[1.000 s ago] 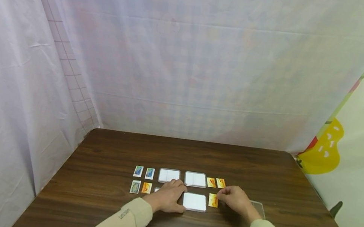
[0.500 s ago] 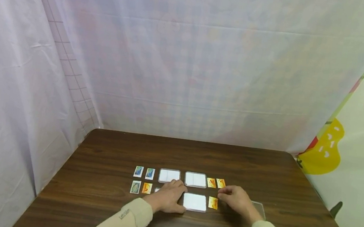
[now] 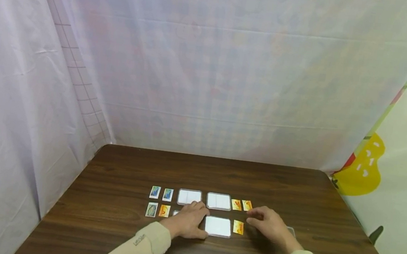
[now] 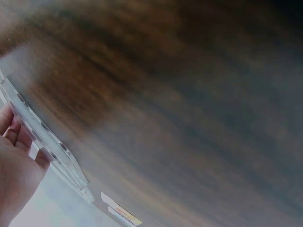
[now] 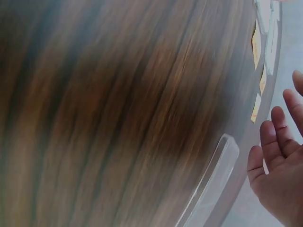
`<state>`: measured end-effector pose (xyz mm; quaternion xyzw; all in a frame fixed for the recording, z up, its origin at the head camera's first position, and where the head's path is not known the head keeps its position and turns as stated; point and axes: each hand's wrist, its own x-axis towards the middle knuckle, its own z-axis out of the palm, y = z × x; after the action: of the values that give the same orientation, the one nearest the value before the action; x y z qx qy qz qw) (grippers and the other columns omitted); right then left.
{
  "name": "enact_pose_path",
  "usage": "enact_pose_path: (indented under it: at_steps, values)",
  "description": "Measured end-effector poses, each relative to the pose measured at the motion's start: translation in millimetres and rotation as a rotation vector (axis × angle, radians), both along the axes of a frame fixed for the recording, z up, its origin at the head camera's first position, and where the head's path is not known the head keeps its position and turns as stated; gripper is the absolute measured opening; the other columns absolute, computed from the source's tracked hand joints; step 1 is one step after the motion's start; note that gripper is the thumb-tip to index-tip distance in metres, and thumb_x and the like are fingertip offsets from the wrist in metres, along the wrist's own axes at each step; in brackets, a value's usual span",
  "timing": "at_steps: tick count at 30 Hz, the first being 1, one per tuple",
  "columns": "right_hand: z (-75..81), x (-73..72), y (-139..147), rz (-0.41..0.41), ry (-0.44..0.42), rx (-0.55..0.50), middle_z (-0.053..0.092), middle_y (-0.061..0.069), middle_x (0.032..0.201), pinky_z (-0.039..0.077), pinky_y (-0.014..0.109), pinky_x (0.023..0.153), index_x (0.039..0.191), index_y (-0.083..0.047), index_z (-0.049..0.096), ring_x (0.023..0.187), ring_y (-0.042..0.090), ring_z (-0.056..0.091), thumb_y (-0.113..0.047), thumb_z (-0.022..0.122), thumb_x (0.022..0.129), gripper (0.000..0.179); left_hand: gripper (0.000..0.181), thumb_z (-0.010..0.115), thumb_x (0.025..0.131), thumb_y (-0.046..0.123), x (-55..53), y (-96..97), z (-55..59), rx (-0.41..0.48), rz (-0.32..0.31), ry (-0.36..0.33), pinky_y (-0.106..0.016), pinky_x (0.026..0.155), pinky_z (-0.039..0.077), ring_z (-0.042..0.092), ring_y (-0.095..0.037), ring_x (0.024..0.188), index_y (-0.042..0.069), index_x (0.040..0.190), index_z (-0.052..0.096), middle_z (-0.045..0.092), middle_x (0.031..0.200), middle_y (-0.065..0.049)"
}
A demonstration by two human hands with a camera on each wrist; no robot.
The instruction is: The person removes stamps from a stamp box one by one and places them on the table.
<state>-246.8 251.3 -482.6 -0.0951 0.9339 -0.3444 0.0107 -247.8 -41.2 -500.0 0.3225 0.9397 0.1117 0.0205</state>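
In the head view my left hand (image 3: 187,219) rests over a flat clear-edged case that it mostly hides, its thumb near the white lower right case (image 3: 218,226). The left wrist view has the left fingers (image 4: 19,135) against a clear case (image 4: 47,142). My right hand (image 3: 267,224), holding nothing, hovers with loosely bent fingers just right of the orange stamps. One orange stamp (image 3: 238,227) lies beside the lower right case. Two more, an orange stamp (image 3: 236,205) and another orange stamp (image 3: 246,205), lie right of the upper right case (image 3: 219,201).
An upper left case (image 3: 189,197) stands behind my left hand. Further left lie two blue stamps (image 3: 155,192), a green stamp (image 3: 152,209) and an orange stamp (image 3: 164,210). A clear lid-like piece (image 5: 210,184) sits under my right forearm on the brown table (image 3: 126,168).
The right fingers have left the lower orange stamp, which shifted slightly toward me, and the right hand has drawn off a little to the right. My left hand stays in place.
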Motion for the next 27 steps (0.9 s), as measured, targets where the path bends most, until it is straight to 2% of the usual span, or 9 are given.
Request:
enact_pose_path:
  at_steps: [2, 5, 8, 13, 20, 27]
  values:
    - [0.1, 1.0, 3.8, 0.004, 0.0, 0.008, 0.066, 0.009, 0.115, 0.048, 0.051, 0.087, 0.108, -0.013, 0.073, 0.105, 0.029, 0.06, -0.026, 0.076, 0.087, 0.025, 0.056, 0.076, 0.081, 0.046, -0.1, 0.1, -0.1, 0.0, -0.001, 0.002, -0.033, 0.097, 0.041, 0.047, -0.015, 0.11, 0.012, 0.123, 0.06, 0.052, 0.12, 0.001]
    - [0.9, 2.1, 10.2, 0.008, -0.016, 0.0, 0.064, 0.011, 0.12, 0.051, 0.046, 0.077, 0.112, -0.013, 0.072, 0.097, 0.028, 0.06, -0.027, 0.077, 0.086, 0.029, 0.056, 0.076, 0.081, 0.045, -0.2, 0.3, -0.3, -0.002, 0.0, 0.005, -0.033, 0.097, 0.041, 0.047, -0.015, 0.11, 0.012, 0.123, 0.06, 0.052, 0.12, 0.001]
    - [2.2, 2.8, 17.0, 0.032, -0.011, -0.005, 0.064, 0.011, 0.12, 0.052, 0.045, 0.076, 0.113, -0.012, 0.071, 0.096, 0.028, 0.06, -0.027, 0.078, 0.086, 0.032, 0.056, 0.076, 0.081, 0.045, -0.2, 0.5, -0.2, -0.003, -0.001, 0.008, -0.033, 0.097, 0.041, 0.047, -0.015, 0.109, 0.012, 0.123, 0.06, 0.053, 0.12, 0.001]
    - [2.2, 5.0, 30.7, 0.078, 0.026, -0.004, 0.064, 0.011, 0.119, 0.046, 0.057, 0.092, 0.115, -0.01, 0.07, 0.111, 0.037, 0.059, -0.028, 0.078, 0.085, 0.035, 0.057, 0.076, 0.081, 0.046, -0.4, 0.2, -0.1, -0.005, -0.002, 0.01, -0.033, 0.097, 0.041, 0.047, -0.016, 0.11, 0.012, 0.124, 0.06, 0.052, 0.12, 0.0]
    - [-1.1, 6.2, 53.3, 0.098, 0.034, 0.003, 0.062, 0.012, 0.122, 0.044, 0.059, 0.094, 0.118, -0.008, 0.068, 0.114, 0.04, 0.057, -0.03, 0.078, 0.085, 0.041, 0.057, 0.075, 0.081, 0.046, -1.1, -0.2, -0.7, -0.007, -0.006, 0.013, -0.033, 0.097, 0.041, 0.046, -0.016, 0.11, 0.011, 0.124, 0.06, 0.052, 0.121, 0.0]
    - [0.7, 8.1, 73.1, 0.085, 0.031, 0.041, 0.06, 0.015, 0.122, 0.045, 0.06, 0.091, 0.12, -0.005, 0.067, 0.112, 0.041, 0.057, -0.032, 0.079, 0.084, 0.046, 0.056, 0.075, 0.082, 0.046, -1.0, -0.3, -1.9, -0.016, -0.004, 0.013, -0.032, 0.096, 0.041, 0.046, -0.015, 0.109, 0.012, 0.124, 0.059, 0.052, 0.121, 0.0]
